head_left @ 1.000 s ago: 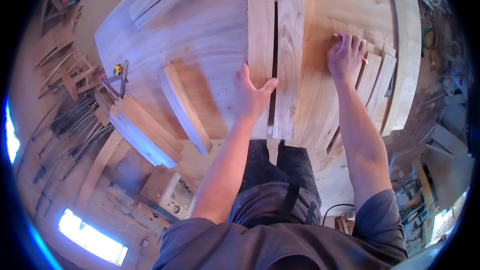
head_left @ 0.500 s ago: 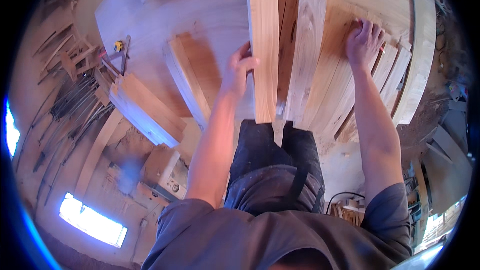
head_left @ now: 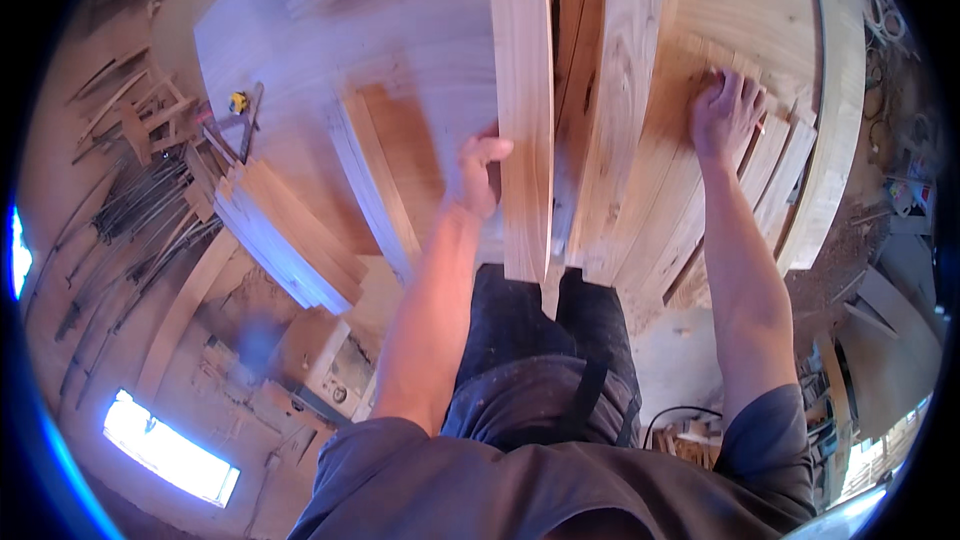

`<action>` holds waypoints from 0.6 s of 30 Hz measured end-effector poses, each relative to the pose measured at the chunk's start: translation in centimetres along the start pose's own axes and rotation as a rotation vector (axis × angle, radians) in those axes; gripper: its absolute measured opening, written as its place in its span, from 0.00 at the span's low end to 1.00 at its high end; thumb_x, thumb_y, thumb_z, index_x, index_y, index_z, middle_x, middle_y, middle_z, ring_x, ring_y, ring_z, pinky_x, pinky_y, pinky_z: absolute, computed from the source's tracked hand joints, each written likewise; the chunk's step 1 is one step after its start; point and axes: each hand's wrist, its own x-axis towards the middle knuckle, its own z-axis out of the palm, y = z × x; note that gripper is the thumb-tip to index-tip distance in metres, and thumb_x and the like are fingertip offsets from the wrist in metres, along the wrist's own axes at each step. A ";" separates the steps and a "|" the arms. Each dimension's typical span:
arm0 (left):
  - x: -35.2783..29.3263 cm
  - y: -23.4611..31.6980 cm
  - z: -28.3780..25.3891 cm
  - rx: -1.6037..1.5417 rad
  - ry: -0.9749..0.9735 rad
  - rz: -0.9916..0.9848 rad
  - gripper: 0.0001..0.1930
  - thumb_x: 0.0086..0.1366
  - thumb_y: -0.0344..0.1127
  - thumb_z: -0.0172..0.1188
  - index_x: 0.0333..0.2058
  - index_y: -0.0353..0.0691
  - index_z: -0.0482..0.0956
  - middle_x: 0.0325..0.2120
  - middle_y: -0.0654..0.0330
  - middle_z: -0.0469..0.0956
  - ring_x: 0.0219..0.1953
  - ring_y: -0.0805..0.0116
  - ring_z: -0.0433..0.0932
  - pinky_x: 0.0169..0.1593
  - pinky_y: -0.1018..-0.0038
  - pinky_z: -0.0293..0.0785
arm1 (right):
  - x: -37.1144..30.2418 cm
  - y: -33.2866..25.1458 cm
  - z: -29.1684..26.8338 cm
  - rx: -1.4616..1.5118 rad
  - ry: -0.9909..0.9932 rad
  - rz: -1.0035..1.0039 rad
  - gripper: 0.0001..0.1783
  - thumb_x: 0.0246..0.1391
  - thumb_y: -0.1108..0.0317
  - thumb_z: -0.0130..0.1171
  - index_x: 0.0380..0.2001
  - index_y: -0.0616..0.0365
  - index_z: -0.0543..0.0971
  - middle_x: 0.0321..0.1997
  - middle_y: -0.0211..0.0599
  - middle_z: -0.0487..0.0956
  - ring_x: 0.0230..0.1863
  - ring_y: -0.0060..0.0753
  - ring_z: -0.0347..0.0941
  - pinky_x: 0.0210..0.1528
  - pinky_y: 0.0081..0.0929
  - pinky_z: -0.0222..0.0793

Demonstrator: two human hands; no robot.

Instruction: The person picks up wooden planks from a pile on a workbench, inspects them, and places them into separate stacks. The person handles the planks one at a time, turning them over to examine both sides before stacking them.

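My left hand (head_left: 478,176) is closed at the left edge of a pale wooden plank (head_left: 525,125), its thumb on the edge and its other fingers mostly hidden. The plank points away from me, its near end above my legs. Over on the right, my right hand (head_left: 727,118) rests with curled fingers on a row of boards (head_left: 665,175) laid side by side. A thin red stick, seemingly a pencil (head_left: 761,127), pokes out by its fingers. Between the hands lies a grained board (head_left: 622,90), with darker brown boards (head_left: 578,50) to its left.
A wide wooden sheet (head_left: 270,60) lies under the boards. On its left are a narrow board (head_left: 375,175), a board stack (head_left: 290,230), a yellow tape measure (head_left: 238,102) and a dark square-like tool (head_left: 250,125). Metal rods (head_left: 140,200) and wood scraps cover the floor at far left.
The plank at my left hand has come slightly toward me, and its far end now shows. My right hand stays on the boards. The whole view has shifted a little.
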 end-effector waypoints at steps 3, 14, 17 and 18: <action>-0.5 -0.2 -0.1 0.008 0.066 -0.023 0.31 0.59 0.42 0.57 0.59 0.30 0.75 0.46 0.55 0.82 0.47 0.62 0.81 0.53 0.65 0.77 | -0.4 -0.2 -0.5 0.005 0.005 0.008 0.11 0.53 0.75 0.56 0.40 0.51 0.79 0.41 0.40 0.77 0.49 0.50 0.70 0.56 0.47 0.65; -0.3 1.6 1.8 -0.174 0.029 0.032 0.45 0.66 0.80 0.41 0.52 0.38 0.76 0.30 0.48 0.79 0.29 0.54 0.78 0.35 0.60 0.75 | -0.1 1.4 1.2 -0.012 0.023 -0.031 0.12 0.51 0.71 0.58 0.40 0.47 0.81 0.42 0.41 0.78 0.48 0.53 0.70 0.54 0.49 0.66; 0.0 2.5 1.5 -0.153 0.033 0.091 0.46 0.64 0.81 0.42 0.53 0.38 0.76 0.29 0.49 0.79 0.28 0.56 0.77 0.34 0.62 0.74 | -0.1 1.0 1.1 -0.068 -0.004 -0.009 0.14 0.53 0.71 0.56 0.43 0.47 0.81 0.44 0.37 0.81 0.50 0.49 0.72 0.57 0.47 0.65; 0.1 2.7 1.3 -0.143 0.038 0.101 0.46 0.64 0.81 0.42 0.53 0.38 0.76 0.29 0.50 0.79 0.28 0.56 0.76 0.34 0.62 0.74 | -0.2 0.8 1.0 -0.097 -0.020 0.002 0.15 0.53 0.71 0.55 0.44 0.47 0.82 0.45 0.35 0.82 0.51 0.46 0.73 0.59 0.46 0.65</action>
